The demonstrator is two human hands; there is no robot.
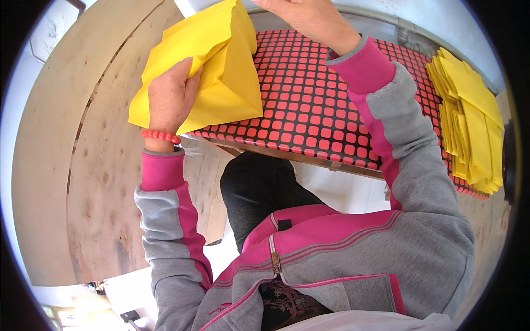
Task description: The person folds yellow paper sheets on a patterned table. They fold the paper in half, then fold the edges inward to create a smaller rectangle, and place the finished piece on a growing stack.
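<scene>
A yellow bag [232, 83], opened out into a boxy shape, stands at the table's left end. My left hand [172, 95] is closed on an edge of it, the thumb pressing a fold of the yellow material. My right hand [306, 17] is raised at the top of the view, to the right of the bag and apart from it. Its fingers run out of the picture, so I cannot see whether they hold anything. Under the bag lies a black tablecloth with red squares [314, 105].
A stack of folded yellow bags [469, 121] rests at the table's right end. To the left is a large pale wooden board [49, 165] with a dark seam. The table's wooden frame [309, 159] runs along the near edge, just above my knee [259, 187].
</scene>
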